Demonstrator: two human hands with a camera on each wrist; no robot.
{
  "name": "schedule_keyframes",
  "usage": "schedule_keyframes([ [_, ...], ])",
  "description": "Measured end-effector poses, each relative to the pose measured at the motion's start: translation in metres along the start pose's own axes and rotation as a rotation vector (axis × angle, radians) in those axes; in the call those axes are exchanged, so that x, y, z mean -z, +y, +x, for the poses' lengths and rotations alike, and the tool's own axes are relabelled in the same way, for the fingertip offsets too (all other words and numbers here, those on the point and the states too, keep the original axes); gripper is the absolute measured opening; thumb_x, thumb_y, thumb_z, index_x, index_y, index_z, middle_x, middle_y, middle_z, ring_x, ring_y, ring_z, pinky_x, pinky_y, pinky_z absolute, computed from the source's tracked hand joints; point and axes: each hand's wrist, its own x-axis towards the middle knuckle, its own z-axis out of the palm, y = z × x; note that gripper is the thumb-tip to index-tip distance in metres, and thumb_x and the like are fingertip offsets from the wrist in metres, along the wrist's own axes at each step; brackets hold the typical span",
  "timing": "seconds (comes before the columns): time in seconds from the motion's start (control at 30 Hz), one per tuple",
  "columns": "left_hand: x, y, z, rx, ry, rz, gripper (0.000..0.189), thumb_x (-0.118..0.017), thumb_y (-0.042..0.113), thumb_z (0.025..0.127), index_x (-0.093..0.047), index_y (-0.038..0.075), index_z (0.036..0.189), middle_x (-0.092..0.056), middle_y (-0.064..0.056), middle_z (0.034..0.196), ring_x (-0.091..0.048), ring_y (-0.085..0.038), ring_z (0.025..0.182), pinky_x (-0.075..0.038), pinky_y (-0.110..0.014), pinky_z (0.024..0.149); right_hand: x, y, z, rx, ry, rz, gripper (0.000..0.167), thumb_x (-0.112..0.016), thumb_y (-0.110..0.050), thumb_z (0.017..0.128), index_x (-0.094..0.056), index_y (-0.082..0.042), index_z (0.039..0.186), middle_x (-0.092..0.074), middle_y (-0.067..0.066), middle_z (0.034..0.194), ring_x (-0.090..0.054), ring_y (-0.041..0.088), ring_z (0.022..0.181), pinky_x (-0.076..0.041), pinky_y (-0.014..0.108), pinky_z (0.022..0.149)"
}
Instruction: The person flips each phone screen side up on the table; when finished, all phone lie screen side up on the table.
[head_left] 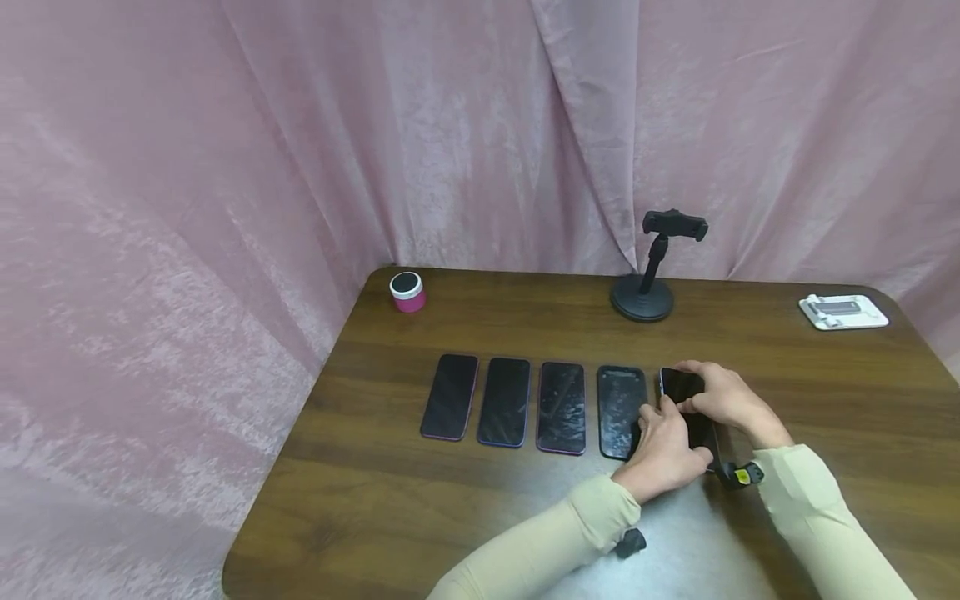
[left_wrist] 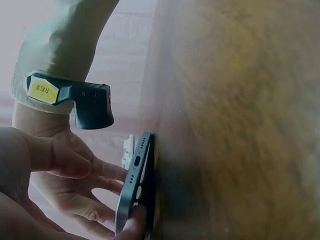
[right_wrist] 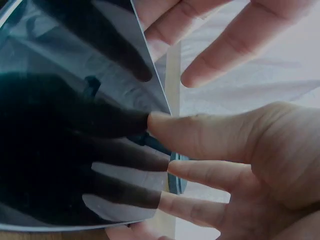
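Note:
The phone (head_left: 678, 383) at the right end of a row has a glossy dark screen, and both hands are on it. My left hand (head_left: 663, 450) grips its near left side, thumb toward the bottom end. With thumb and fingers, my right hand (head_left: 726, 400) holds its far right side. In the left wrist view the phone's port end (left_wrist: 135, 175) stands tilted, with a dark gap under one edge. The right wrist view has the right thumb (right_wrist: 200, 135) at the edge of the reflective screen (right_wrist: 65, 150).
Left of the held phone lie several dark phones in a row, among them a black-edged one (head_left: 621, 408) and a purple-edged one (head_left: 561, 408). Behind stand a black phone stand (head_left: 642, 298) and a pink-and-white jar (head_left: 408, 293). A flat white folding holder (head_left: 843, 312) lies at the back right.

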Motion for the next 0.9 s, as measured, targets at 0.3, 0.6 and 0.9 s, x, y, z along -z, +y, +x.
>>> schedule_keyframes([
  [0.3, -0.003, 0.005, -0.006, -0.023, -0.022, 0.098, 0.095, -0.081, 0.032, 0.077, -0.034, 0.004, 0.154, -0.045, -0.012, 0.129, -0.045, -0.018, 0.115, -0.043, -0.025, 0.095, 0.001, 0.000, 0.001, -0.072, -0.010, -0.010, 0.062, -0.073, -0.004, 0.072, -0.054, 0.013, 0.128, -0.061, 0.035, 0.110, -0.057, 0.043, 0.091, -0.047, 0.057, 0.079],
  [0.6, -0.002, 0.008, -0.012, -0.015, -0.089, 0.111, 0.097, -0.078, 0.034, 0.080, -0.027, 0.006, 0.158, -0.036, -0.016, 0.152, -0.039, -0.027, 0.137, -0.039, -0.029, 0.106, -0.002, -0.001, 0.003, -0.060, 0.018, -0.029, 0.060, -0.069, -0.002, 0.073, -0.054, 0.013, 0.129, -0.060, 0.038, 0.117, -0.057, 0.047, 0.097, -0.047, 0.058, 0.081],
  [0.9, -0.005, 0.008, -0.013, -0.036, -0.107, 0.120, 0.095, -0.076, 0.031, 0.082, -0.025, 0.003, 0.158, -0.034, -0.020, 0.155, -0.037, -0.029, 0.138, -0.038, -0.031, 0.107, -0.005, -0.002, 0.003, -0.072, 0.024, -0.047, 0.058, -0.069, -0.002, 0.075, -0.055, 0.013, 0.129, -0.059, 0.038, 0.117, -0.056, 0.045, 0.096, -0.046, 0.057, 0.080],
])
